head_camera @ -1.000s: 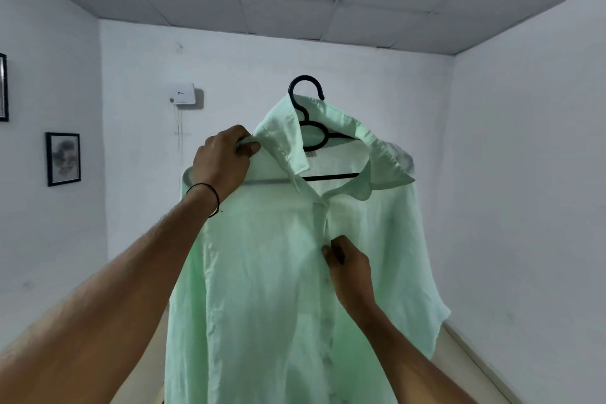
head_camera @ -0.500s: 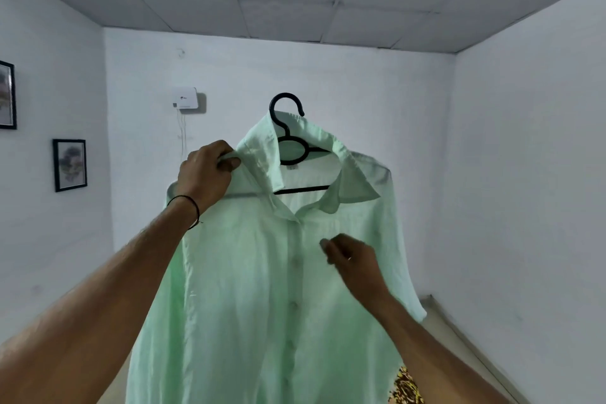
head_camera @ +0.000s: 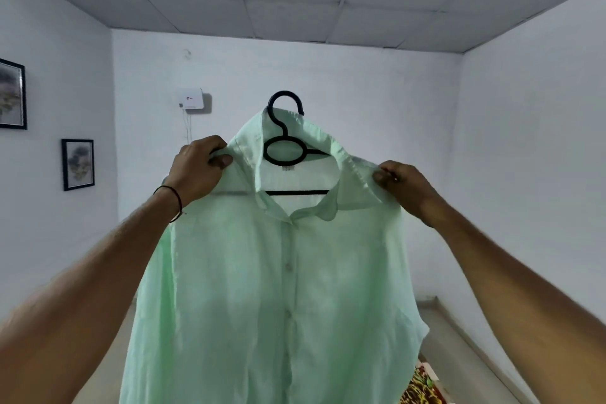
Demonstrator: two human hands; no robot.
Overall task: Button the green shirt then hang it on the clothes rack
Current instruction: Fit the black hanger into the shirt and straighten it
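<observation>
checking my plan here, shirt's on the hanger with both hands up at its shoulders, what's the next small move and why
Probably move the right hand to the neck of the hanger. The shirt looks buttoned and sits on the hanger, yet that hand and the left hand only pinch shoulder cloth, leaving the hook unsteered. No rack shows.
</observation>
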